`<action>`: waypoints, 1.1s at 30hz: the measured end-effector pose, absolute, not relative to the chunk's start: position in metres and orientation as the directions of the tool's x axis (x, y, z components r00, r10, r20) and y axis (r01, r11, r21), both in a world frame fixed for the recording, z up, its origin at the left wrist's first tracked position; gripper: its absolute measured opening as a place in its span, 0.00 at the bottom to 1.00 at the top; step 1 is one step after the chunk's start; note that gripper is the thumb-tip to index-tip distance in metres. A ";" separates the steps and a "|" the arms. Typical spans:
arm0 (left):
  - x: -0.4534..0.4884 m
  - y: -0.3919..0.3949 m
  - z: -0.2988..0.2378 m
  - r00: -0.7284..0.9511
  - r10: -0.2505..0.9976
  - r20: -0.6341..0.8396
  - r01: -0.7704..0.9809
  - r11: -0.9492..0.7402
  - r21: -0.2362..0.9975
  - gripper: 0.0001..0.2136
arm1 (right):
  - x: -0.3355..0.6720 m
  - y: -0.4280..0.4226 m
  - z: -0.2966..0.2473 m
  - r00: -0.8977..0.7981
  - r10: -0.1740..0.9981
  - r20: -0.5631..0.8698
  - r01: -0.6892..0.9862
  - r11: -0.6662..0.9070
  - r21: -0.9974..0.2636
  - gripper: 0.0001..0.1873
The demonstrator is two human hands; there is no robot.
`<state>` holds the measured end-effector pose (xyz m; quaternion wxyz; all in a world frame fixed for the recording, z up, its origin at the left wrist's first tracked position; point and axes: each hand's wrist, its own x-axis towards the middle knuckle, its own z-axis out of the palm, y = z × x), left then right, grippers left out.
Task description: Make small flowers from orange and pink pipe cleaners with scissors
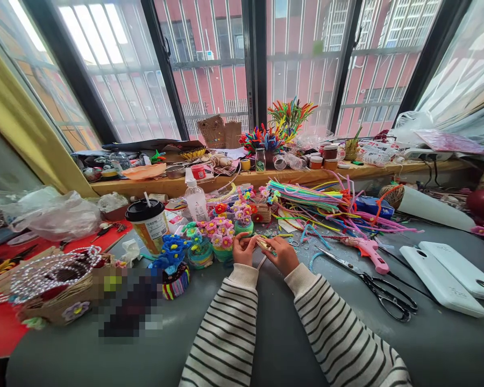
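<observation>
My left hand (244,250) and my right hand (283,255) meet over the middle of the grey table (274,328). Fingers of both are closed in a pinch around a small cream-coloured piece (263,243), too small and covered to name. Just left of my hands stand little pots of fuzzy pipe-cleaner flowers: a pink bunch (220,232), a blue plant (171,255) in a striped pot, and a green pot (243,228) behind my left hand. Past my right fingertips lies a heap of coloured pipe cleaners (306,196).
Right of my hands lie large scissors (363,277), a pink glue gun (373,255) with its cord, and white phone-like devices (441,282). On the left stand a drink cup (149,226), a clear pump bottle (196,201) and a beaded basket (60,301). A cluttered sill (226,183) runs behind.
</observation>
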<state>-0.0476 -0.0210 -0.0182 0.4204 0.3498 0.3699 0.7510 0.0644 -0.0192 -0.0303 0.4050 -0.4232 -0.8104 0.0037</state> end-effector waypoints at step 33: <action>-0.051 -0.017 -0.029 -0.334 0.913 0.235 -0.344 -0.350 0.871 0.15 | 0.062 -0.018 -0.033 -0.403 0.734 0.547 0.703 0.631 -0.328 0.09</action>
